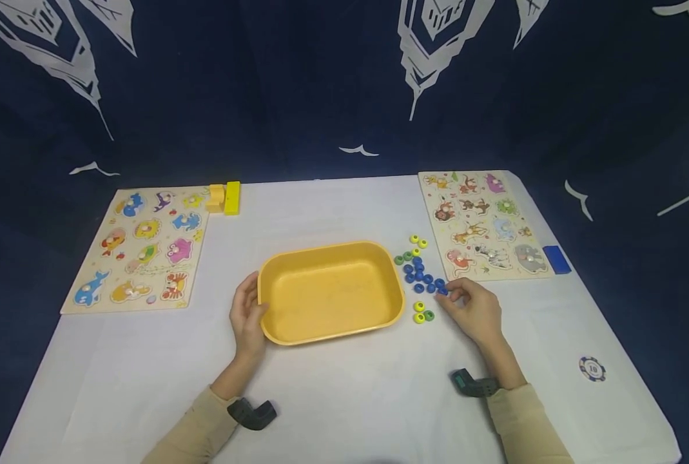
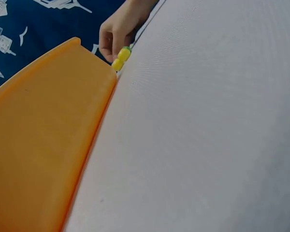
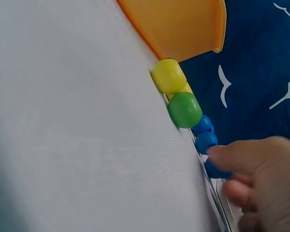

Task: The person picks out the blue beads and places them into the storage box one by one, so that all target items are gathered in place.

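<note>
An orange-yellow plastic tray (image 1: 329, 296) lies bare in the middle of the table. My left hand (image 1: 248, 319) grips its left end, thumb over the rim and fingers along the outside. Right of the tray is a loose cluster of blue beads (image 1: 419, 288), with yellow beads (image 1: 419, 306) and green beads (image 1: 429, 316) around them. At the cluster's right edge my right hand (image 1: 476, 312) pinches a blue bead (image 1: 443, 291) between thumb and forefinger. The right wrist view shows the thumb against blue beads (image 3: 206, 142), partly hiding them.
Animal peg puzzle boards lie at the left (image 1: 103, 258) and back right (image 1: 460, 222). Yellow blocks (image 1: 232, 198) stand beside the left board, a blue block (image 1: 556, 260) beside the right one. A poker chip (image 1: 592, 368) lies at the front right.
</note>
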Demonstrator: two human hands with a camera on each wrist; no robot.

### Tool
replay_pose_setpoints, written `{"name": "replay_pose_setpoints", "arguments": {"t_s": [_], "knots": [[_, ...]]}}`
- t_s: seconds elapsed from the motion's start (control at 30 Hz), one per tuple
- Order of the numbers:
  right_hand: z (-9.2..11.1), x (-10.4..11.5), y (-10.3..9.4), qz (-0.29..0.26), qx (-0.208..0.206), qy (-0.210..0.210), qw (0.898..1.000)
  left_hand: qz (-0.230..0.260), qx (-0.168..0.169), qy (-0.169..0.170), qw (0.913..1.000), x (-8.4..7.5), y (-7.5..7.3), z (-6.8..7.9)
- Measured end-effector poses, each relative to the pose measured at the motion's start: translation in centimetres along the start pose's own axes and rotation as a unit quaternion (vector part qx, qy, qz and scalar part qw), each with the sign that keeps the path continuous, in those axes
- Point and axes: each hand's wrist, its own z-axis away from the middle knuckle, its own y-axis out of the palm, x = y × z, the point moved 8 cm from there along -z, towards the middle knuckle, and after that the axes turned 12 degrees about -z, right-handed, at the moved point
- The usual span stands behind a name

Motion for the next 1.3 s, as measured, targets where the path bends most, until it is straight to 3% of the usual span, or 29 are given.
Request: {"name": "replay_pose_setpoints", "arguments": {"t_s": [0.1,0.2,0.33,0.53,0.7,0.8,0.97,1.1,1.3], "knots": [[-0.6,1.2,-0.9,-0.044,-0.029,-0.004,0.999,-0.001,0.002,0.004,1.0,0.0,0.1,0.0],[-1.8,3.8,-1.4,-0.099,-0.038,-0.013,0.994,-0.006,0.002,0.003,1.0,0.0,0.1,-0.1],[-3.4,9.4,0.0,-0.141,0.014,-0.057,0.988,-0.013,0.002,-0.006,0.9999,-0.2,0.0,-0.2],[-4.0,16.8,6.5,-0.177,0.147,-0.097,0.968,-0.03,0.014,-0.029,0.999,-1.3,0.4,-0.1],[-3.2,20.9,12.6,-0.146,0.234,-0.105,0.956,-0.032,0.022,-0.045,0.9982,-0.2,0.3,-0.2],[-2.6,22.2,15.6,-0.125,0.277,-0.098,0.948,-0.026,0.019,-0.049,0.9983,0.5,0.1,-0.3],[-1.4,22.7,18.9,-0.072,0.337,-0.078,0.936,-0.015,0.012,-0.049,0.9986,0.5,0.2,-0.4],[-0.7,22.7,20.2,-0.039,0.359,-0.075,0.929,-0.016,0.018,-0.044,0.9988,0.5,0.3,-0.4],[-0.4,22.3,21.1,-0.052,0.385,-0.046,0.92,-0.02,0.029,-0.05,0.9982,0.3,0.6,-0.3]]}}
